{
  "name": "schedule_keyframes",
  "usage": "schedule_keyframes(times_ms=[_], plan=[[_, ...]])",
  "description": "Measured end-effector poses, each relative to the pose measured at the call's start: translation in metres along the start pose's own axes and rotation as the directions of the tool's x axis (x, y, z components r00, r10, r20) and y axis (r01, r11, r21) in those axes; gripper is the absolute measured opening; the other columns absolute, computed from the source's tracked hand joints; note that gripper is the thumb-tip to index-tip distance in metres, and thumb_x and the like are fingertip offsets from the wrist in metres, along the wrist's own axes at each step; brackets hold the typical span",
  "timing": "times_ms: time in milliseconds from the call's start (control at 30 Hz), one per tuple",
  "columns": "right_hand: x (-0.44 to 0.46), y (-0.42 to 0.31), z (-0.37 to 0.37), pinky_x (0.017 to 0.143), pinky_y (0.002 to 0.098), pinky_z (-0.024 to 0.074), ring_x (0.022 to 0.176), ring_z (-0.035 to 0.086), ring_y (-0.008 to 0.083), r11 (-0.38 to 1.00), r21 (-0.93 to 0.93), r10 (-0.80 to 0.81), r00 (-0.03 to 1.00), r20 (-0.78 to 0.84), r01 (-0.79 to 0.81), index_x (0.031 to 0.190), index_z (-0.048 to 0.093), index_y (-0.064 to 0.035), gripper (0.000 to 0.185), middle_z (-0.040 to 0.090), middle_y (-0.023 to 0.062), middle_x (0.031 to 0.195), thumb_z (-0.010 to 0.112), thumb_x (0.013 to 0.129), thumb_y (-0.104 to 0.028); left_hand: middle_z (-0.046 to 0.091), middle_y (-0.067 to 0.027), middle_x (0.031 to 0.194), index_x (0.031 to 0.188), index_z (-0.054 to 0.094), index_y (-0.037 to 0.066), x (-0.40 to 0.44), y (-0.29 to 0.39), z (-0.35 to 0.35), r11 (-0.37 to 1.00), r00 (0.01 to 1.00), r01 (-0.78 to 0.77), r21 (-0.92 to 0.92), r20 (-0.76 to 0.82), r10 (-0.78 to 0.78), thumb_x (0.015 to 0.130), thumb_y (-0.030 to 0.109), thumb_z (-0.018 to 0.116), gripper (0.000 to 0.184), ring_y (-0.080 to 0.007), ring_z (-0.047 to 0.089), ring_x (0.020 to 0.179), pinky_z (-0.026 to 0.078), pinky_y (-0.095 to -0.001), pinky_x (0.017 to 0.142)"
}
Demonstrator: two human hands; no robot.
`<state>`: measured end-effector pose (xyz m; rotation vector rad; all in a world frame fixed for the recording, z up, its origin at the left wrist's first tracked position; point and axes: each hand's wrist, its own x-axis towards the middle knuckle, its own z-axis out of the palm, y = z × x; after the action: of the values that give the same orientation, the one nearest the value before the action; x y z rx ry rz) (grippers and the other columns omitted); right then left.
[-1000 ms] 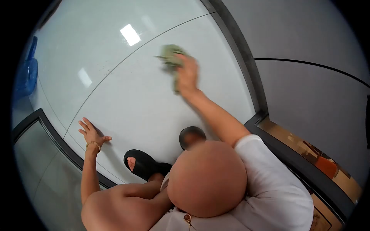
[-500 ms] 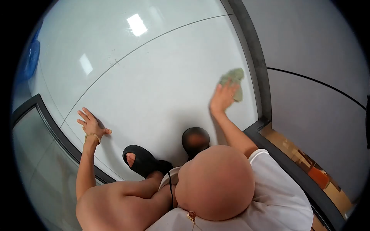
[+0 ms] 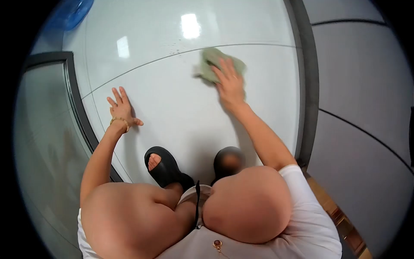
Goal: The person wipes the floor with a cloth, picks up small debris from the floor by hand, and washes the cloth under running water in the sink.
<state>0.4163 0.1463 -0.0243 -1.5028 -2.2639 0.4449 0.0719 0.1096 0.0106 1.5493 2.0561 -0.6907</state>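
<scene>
A crumpled pale green cloth (image 3: 211, 64) lies against the glossy white tiled floor (image 3: 172, 103), slightly blurred at its left edge. My right hand (image 3: 230, 84) holds it down from above, fingers over the fabric and a thin ring on one of them. Further left, my left hand (image 3: 122, 110) is open, fingers spread and pointing away from me, with nothing in it. It appears to rest on the floor near the dark-framed glass panel. A beaded bracelet (image 3: 120, 123) circles that wrist.
My black slippers (image 3: 166, 166) are on the floor between my arms. A grey-framed glass panel (image 3: 51, 112) borders the left side. Along the right run a dark sill (image 3: 306, 86) and grey panels. Something blue (image 3: 77, 15) stands at upper left. Small droplets or specks dot the far tile.
My right hand and the cloth have swept leftward and farther out, away from the right sill to the tile seam. The view has turned; my left hand stays spread beside the glass panel.
</scene>
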Motion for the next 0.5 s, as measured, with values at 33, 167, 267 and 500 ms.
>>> schedule_keyframes(times_ms=[33,167,267,500], plan=[[-0.019,0.006,-0.007,0.096,0.0529,0.0274,0.133,0.026,0.0338,0.996,-0.04,0.08,0.997,0.0,-0.079,0.13,0.046,-0.0131,0.054,0.032,0.0121,0.143,0.059,0.078,-0.01,-0.012,-0.0246,0.147,0.142,-0.011,0.005,-0.001,0.003,-0.003,1.0,0.999,0.015,0.007,0.031,-0.015,0.039,0.028,0.091,0.148,-0.0505,0.001,0.133,0.025,-0.0555,0.104],[-0.08,0.045,-0.036,0.104,0.0555,0.0153,0.136,0.014,0.0382,0.931,-0.196,0.307,0.951,-0.033,-0.307,0.138,0.036,-0.0149,0.066,0.022,0.018,0.146,0.061,0.077,-0.02,-0.014,-0.0244,0.147,0.142,-0.012,0.005,0.0,0.002,-0.003,0.999,0.999,0.018,-0.041,0.045,-0.016,0.041,0.023,0.091,0.145,-0.0506,-0.002,0.133,0.022,-0.0568,0.105],[-0.059,0.077,-0.043,0.105,0.0568,0.0109,0.137,0.01,0.0392,0.888,-0.203,0.408,0.91,-0.07,-0.413,0.141,0.03,-0.0152,0.066,0.016,0.0197,0.148,0.056,0.082,-0.026,-0.015,-0.0245,0.146,0.142,-0.012,0.004,0.0,0.002,-0.004,0.998,0.997,0.022,-0.067,0.069,-0.018,0.042,0.021,0.091,0.145,-0.0511,-0.003,0.133,0.02,-0.0575,0.105],[0.089,0.082,0.016,0.104,0.0596,0.0105,0.135,0.012,0.0405,0.893,-0.272,0.34,0.933,-0.113,-0.358,0.141,0.028,-0.0134,0.062,0.021,0.0201,0.146,0.051,0.087,-0.031,-0.017,-0.0248,0.146,0.141,-0.014,0.004,0.006,0.005,-0.004,0.997,0.99,0.055,-0.059,0.131,-0.047,0.041,0.02,0.091,0.147,-0.0529,-0.006,0.132,0.019,-0.0598,0.104]])
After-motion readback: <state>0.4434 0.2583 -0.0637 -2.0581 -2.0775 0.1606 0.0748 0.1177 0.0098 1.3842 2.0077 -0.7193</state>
